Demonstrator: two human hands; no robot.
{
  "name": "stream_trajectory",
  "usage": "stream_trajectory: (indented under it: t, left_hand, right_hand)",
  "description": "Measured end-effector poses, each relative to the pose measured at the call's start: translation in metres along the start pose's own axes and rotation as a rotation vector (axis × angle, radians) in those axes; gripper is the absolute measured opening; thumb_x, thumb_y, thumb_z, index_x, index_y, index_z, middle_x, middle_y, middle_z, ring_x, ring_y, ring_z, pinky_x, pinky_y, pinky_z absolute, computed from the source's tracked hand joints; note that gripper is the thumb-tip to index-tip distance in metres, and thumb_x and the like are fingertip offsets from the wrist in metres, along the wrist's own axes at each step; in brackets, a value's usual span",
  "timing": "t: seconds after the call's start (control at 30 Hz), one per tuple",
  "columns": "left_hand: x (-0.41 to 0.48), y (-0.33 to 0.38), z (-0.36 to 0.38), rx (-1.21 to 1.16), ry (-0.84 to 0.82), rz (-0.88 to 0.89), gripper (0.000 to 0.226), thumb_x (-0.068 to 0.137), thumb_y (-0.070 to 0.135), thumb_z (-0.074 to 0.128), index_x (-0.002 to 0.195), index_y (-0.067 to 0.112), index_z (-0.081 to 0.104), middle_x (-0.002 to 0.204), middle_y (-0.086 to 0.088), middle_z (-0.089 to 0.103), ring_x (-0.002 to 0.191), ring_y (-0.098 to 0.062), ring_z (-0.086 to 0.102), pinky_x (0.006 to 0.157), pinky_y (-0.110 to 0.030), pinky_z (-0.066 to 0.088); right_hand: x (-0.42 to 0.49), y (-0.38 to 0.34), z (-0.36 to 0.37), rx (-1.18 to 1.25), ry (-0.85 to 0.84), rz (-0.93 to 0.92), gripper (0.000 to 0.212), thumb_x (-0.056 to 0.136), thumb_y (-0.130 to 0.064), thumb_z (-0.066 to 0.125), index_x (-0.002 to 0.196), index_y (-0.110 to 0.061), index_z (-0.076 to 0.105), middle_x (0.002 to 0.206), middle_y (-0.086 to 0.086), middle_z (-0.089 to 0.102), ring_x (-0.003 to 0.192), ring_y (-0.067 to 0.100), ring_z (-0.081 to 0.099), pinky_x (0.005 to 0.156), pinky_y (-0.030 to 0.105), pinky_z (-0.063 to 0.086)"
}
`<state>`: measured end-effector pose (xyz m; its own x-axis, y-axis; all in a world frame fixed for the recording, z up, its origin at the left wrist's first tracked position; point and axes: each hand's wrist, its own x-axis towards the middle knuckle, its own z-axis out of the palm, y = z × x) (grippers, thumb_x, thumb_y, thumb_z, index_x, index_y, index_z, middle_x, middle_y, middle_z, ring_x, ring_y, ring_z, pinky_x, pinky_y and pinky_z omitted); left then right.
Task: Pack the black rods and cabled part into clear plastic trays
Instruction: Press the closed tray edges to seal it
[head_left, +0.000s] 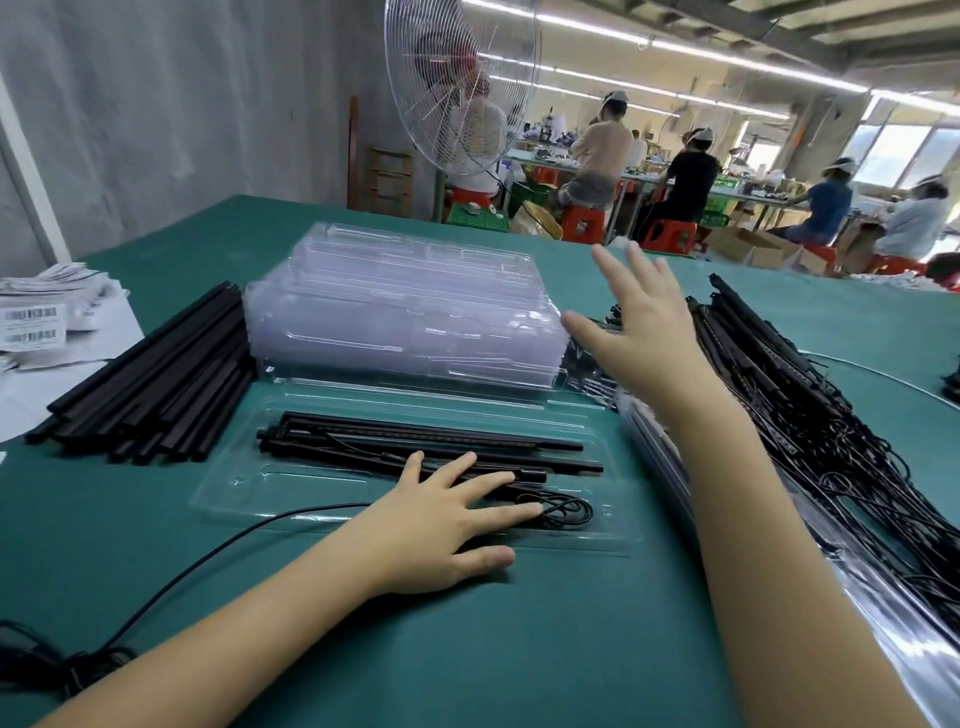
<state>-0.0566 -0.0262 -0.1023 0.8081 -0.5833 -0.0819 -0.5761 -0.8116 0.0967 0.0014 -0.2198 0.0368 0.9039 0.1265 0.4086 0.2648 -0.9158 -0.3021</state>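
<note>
A clear plastic tray (311, 483) lies flat on the green table in front of me. Black rods (415, 441) lie lengthwise in it, and a coiled black cable (566, 512) sits at its right end. My left hand (441, 525) rests flat on the tray with spread fingers touching the rods and cable. My right hand (639, 322) hovers open, fingers spread, above the right end of a stack of empty clear trays (405, 306). A pile of loose black rods (150, 384) lies to the left. A heap of cabled black parts (810, 405) lies to the right.
Barcode label sheets (41, 317) lie at the far left. A black cable (208, 551) runs across the table near my left forearm. Clear packed trays (883, 597) lie along the right. A standing fan (462, 83) and several seated workers are beyond the table.
</note>
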Motion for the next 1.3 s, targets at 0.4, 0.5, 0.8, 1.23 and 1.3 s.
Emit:
stream_trajectory:
  t: [0.4, 0.5, 0.8, 1.23, 1.3]
  left_hand:
    - [0.000, -0.004, -0.001, -0.042, -0.003, -0.005, 0.046, 0.091, 0.068, 0.013, 0.133, 0.070, -0.007, 0.156, 0.024, -0.009, 0.146, -0.015, -0.014, 0.110, -0.058, -0.014]
    - [-0.001, -0.003, -0.002, -0.053, -0.002, 0.007, 0.042, 0.092, 0.068, 0.013, 0.122, 0.076, -0.014, 0.154, 0.025, -0.014, 0.145, -0.015, -0.017, 0.109, -0.056, -0.017]
    - [-0.001, -0.003, -0.002, -0.015, 0.007, 0.028, 0.044, 0.092, 0.066, 0.010, 0.129, 0.072, -0.013, 0.147, 0.029, -0.020, 0.141, -0.013, -0.025, 0.111, -0.055, -0.019]
    - [-0.003, -0.004, -0.002, 0.010, 0.040, 0.097, 0.057, 0.097, 0.057, 0.014, 0.149, 0.042, -0.006, 0.148, 0.032, -0.012, 0.140, 0.000, -0.020, 0.114, -0.038, -0.020]
    - [-0.003, -0.005, -0.002, -0.003, 0.034, 0.096, 0.056, 0.097, 0.057, 0.014, 0.150, 0.043, 0.001, 0.149, 0.033, -0.010, 0.140, 0.001, -0.020, 0.113, -0.038, -0.020]
  right_hand:
    - [-0.054, 0.011, 0.017, 0.128, 0.045, -0.014, 0.018, 0.092, -0.019, 0.059, 0.093, -0.009, 0.074, 0.086, 0.007, 0.068, 0.079, 0.018, 0.059, 0.078, 0.032, 0.047]
    - [-0.083, 0.019, 0.027, 0.235, -0.013, 0.098, 0.021, 0.091, -0.027, 0.060, 0.079, -0.019, 0.075, 0.064, -0.006, 0.066, 0.069, 0.007, 0.061, 0.068, 0.019, 0.044]
    - [-0.087, 0.042, 0.068, 0.102, -0.176, 0.458, 0.016, 0.082, -0.030, 0.069, 0.084, -0.015, 0.064, 0.099, 0.010, 0.059, 0.100, 0.026, 0.054, 0.082, 0.027, 0.040]
    - [-0.086, 0.049, 0.069, 0.039, -0.271, 0.423, 0.022, 0.086, -0.031, 0.063, 0.078, -0.015, 0.051, 0.103, 0.012, 0.058, 0.088, 0.024, 0.057, 0.071, 0.026, 0.038]
    - [-0.087, 0.050, 0.070, 0.029, -0.269, 0.396, 0.018, 0.087, -0.032, 0.062, 0.085, -0.015, 0.055, 0.105, 0.011, 0.056, 0.089, 0.023, 0.056, 0.072, 0.026, 0.038]
